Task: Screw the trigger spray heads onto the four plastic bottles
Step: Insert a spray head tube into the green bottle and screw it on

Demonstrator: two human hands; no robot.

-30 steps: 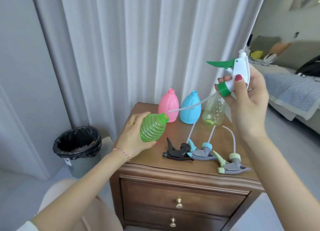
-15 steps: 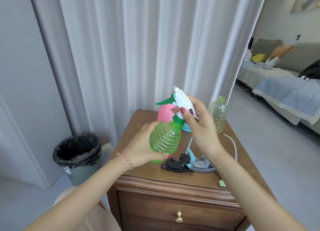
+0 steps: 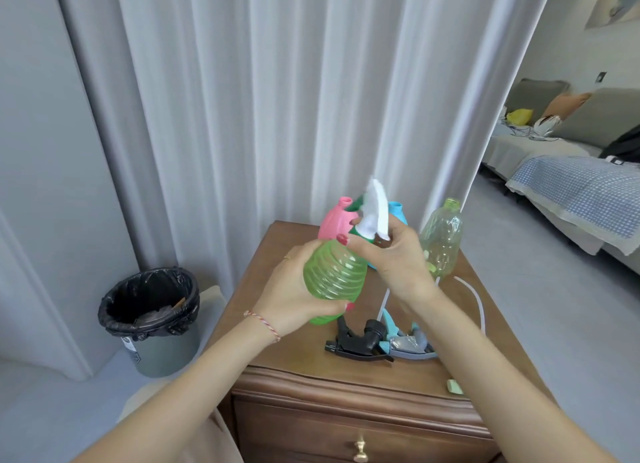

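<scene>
Fingers of our left hand wrap around the ribbed green bottle, gripping its belly from the left and holding it tilted above the table. Our right hand comes in from the right with its fingers closed around the collar of the white-and-green spray head, which sits at the green bottle's neck and is blurred. Both forearms rise from the lower corners.

We see a wooden table with drawers and brass knobs, standing before pale grey curtains. On the floor to its left stands a bin with a black liner; to the right, a room with a bed under a blue checked cover.

We count four bottles: the green one in hand, then pink, blue and clear yellowish ones standing at the back of the table. Loose on the table lie a black spray head and a grey-and-blue one; a pale green piece peeks out beside our right forearm.
</scene>
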